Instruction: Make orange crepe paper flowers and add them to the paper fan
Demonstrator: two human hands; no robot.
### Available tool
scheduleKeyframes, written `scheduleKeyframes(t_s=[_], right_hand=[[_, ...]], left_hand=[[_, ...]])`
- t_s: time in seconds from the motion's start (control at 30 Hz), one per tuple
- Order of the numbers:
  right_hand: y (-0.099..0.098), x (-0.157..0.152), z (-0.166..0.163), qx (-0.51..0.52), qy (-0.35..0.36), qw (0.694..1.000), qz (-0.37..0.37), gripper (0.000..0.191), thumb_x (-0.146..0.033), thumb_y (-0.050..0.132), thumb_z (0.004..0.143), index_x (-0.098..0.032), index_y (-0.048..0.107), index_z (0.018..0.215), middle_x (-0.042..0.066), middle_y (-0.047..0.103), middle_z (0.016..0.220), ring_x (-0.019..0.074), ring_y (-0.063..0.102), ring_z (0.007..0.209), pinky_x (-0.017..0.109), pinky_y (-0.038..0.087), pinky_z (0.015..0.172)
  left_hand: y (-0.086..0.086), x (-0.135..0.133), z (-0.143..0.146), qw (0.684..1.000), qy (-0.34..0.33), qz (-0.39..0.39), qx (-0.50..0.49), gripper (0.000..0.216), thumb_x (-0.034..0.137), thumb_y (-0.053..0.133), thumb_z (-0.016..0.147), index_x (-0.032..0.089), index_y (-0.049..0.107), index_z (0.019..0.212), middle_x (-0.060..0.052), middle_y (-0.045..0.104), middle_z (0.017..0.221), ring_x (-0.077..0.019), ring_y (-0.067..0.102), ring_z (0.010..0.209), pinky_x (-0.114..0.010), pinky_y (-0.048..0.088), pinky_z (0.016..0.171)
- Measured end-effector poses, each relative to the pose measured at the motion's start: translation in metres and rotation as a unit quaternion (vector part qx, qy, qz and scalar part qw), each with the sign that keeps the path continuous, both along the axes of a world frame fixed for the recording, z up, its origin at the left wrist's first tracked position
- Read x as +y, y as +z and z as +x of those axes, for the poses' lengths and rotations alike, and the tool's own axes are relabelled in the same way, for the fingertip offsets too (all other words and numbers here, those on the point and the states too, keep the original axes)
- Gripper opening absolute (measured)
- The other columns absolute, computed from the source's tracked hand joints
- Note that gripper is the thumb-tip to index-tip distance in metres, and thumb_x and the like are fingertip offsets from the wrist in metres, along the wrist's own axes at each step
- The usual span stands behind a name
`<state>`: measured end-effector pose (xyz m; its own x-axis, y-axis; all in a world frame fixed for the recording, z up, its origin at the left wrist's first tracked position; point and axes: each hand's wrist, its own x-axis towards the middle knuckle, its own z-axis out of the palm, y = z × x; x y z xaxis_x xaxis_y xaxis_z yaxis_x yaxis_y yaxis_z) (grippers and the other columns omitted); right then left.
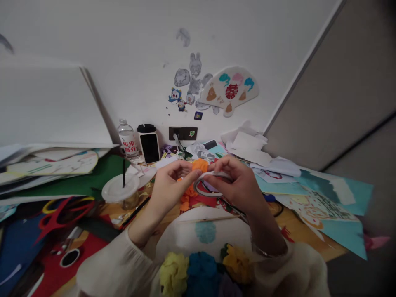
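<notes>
My left hand (171, 185) pinches a crumpled orange paper flower (199, 166) between thumb and fingers. Close beside it, my right hand (236, 185) grips a roll of tape (202, 191), whose ring almost touches the left thumb. Whether a strip of tape runs to the flower cannot be made out. More orange paper pieces (186, 197) lie below the hands. In front of my body is a white rounded panel (168, 237) with a blue-green patch. Along its near edge sit a yellow paper flower (173, 272), a blue one (201, 272) and an orange-yellow one (237, 264).
Red-handled scissors (57, 216) and a lidded cup with a straw (119, 189) are at left. Farther back stand a bottle (127, 140) and a black-lidded cup (148, 144). Painted sheets (334, 206) cover the right side. A decorated fan (238, 88) hangs on the wall.
</notes>
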<state>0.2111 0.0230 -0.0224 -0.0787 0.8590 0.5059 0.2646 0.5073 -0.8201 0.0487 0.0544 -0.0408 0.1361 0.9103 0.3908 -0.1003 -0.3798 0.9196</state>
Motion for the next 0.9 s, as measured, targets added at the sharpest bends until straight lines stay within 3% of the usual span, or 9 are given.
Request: scheduleKeyframes(t_s=[0.2, 0.37, 0.57, 0.9], right_hand=[[0.0032, 0.0004, 0.004, -0.002, 0.009, 1.0, -0.01, 0.022, -0.032, 0.068, 0.077, -0.02, 0.049, 0.078, 0.002, 0.062, 0.091, 0.0128, 0.06, 0.074, 0.023, 0.049, 0.061], [0.0079, -0.0055, 0.0095, -0.101, -0.003, 0.994, -0.032, 0.019, -0.037, 0.062, 0.081, -0.02, 0.058, 0.088, 0.001, 0.062, 0.085, 0.0097, 0.054, 0.06, 0.021, 0.043, 0.051], [0.0068, -0.0071, 0.0075, -0.15, -0.006, 0.989, 0.011, 0.013, -0.031, 0.057, 0.086, -0.02, 0.062, 0.082, 0.001, 0.065, 0.083, 0.014, 0.06, 0.074, 0.023, 0.046, 0.061], [0.007, -0.0003, 0.009, -0.207, -0.062, 0.976, 0.041, 0.01, -0.027, 0.059, 0.084, -0.021, 0.065, 0.079, 0.001, 0.067, 0.084, 0.0157, 0.062, 0.079, 0.026, 0.045, 0.069]], left_hand=[[0.0018, -0.0001, 0.0011, 0.999, -0.006, -0.02, -0.027, 0.02, 0.028, 0.075, 0.067, 0.015, 0.065, 0.078, -0.001, 0.065, 0.07, -0.0106, 0.058, 0.062, -0.02, 0.046, 0.059], [0.0043, 0.0003, -0.0005, 0.999, -0.027, -0.032, -0.003, 0.022, 0.035, 0.072, 0.07, 0.014, 0.067, 0.073, -0.002, 0.066, 0.067, -0.0131, 0.059, 0.062, -0.022, 0.047, 0.061], [-0.0003, 0.0013, 0.0004, 0.993, -0.089, -0.013, 0.078, 0.025, 0.038, 0.062, 0.08, 0.015, 0.07, 0.074, -0.002, 0.064, 0.067, -0.0146, 0.058, 0.066, -0.022, 0.045, 0.062], [-0.0029, 0.0019, -0.0005, 0.991, -0.078, 0.006, 0.104, 0.019, 0.031, 0.062, 0.079, 0.013, 0.069, 0.074, -0.004, 0.066, 0.07, -0.0162, 0.058, 0.069, -0.025, 0.046, 0.066]])
